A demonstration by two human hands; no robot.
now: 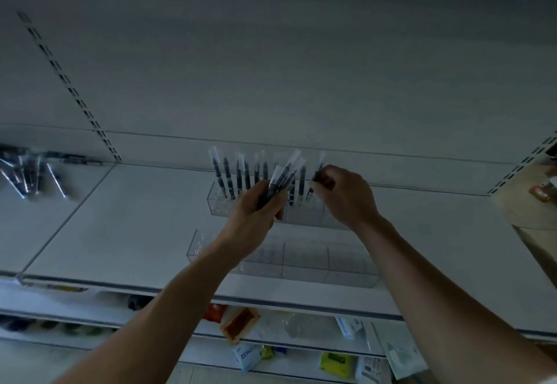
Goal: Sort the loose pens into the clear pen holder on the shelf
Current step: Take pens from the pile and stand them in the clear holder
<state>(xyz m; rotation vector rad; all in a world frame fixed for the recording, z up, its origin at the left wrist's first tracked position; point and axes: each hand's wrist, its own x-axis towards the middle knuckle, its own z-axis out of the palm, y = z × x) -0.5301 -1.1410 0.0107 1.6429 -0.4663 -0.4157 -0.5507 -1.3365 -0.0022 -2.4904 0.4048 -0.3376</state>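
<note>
Head view: clear acrylic pen holder (218,206) is standing just beyond the hands; left hand (254,217) is gripping a bundle of dark pens (281,179), right hand (343,195) is pinching a single pen (310,193).

Bare forearms (168,302); bare left hand (254,213), right hand (343,195).

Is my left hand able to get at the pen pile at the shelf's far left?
Probably not yet: the left hand grips a bundle of pens, and the pile lies well off to its left.
</note>
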